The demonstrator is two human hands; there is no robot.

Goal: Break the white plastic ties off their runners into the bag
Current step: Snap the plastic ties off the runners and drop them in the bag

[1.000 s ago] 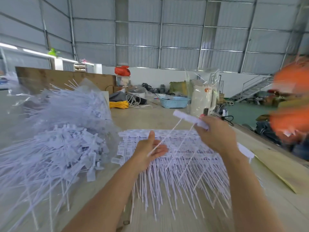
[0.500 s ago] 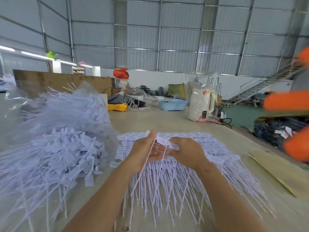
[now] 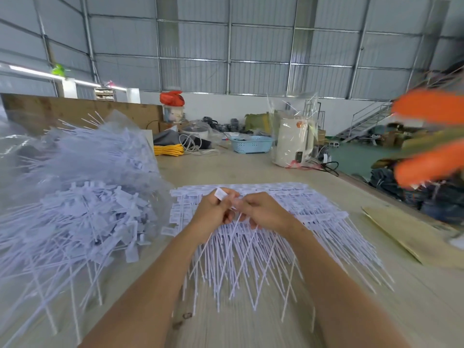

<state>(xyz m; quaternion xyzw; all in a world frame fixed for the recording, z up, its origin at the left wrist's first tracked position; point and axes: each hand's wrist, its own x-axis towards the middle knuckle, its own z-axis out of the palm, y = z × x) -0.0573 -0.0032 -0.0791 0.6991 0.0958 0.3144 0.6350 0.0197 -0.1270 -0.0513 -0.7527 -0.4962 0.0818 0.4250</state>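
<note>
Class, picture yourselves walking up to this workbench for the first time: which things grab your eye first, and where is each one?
First, the two hands meeting mid-table: the left hand and right hand pinch white ties over a fanned sheet of ties on runners. Next, to the left, a clear bag heaped with loose ties. Last, blurred orange shapes at the right edge.

Left hand and right hand meet over flat sheet of white plastic ties on runners, pinching one tie; clear bag of loose ties left on pale wooden worktop.
</note>
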